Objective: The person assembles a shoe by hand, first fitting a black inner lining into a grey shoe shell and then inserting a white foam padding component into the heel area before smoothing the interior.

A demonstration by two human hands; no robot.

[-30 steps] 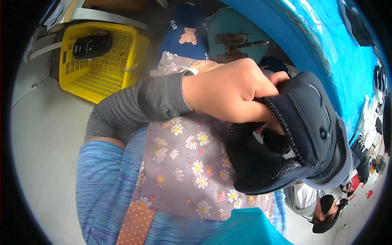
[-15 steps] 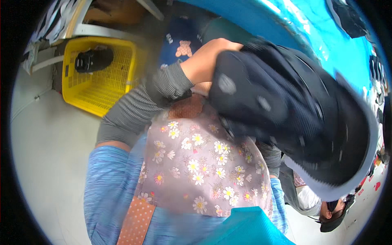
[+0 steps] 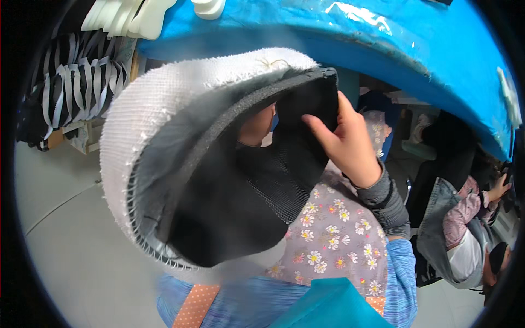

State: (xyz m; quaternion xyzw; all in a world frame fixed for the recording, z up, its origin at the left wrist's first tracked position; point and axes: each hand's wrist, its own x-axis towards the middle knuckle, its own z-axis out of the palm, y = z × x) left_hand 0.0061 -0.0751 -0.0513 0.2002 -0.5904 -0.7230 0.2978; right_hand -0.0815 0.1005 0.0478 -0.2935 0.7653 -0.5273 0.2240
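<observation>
A large black shoe upper point(image 3: 240, 202) fills the middle of the view close to my eyes, partly blurred. White ribbed knit fabric point(image 3: 128, 120) with a stitched, frayed edge wraps around its far and left sides. My right hand point(image 3: 350, 145) grips the upper's right edge, the thumb on the inner face and the fingers hidden behind. Through a gap in the black fabric shows a patch of skin, seemingly my left hand point(image 3: 257, 127); its fingers are covered by the upper.
A blue-covered table point(image 3: 306, 33) curves across the far side, with white flat shapes point(image 3: 126, 16) at its left end. Several black-and-white uppers point(image 3: 85, 90) hang at the left. A seated co-worker point(image 3: 465, 235) is at the right, beyond my floral apron point(image 3: 328, 240).
The shoe upper has swung from the right to the middle and left, turning its inside toward me. My right hand has come into view; the yellow basket has left it.
</observation>
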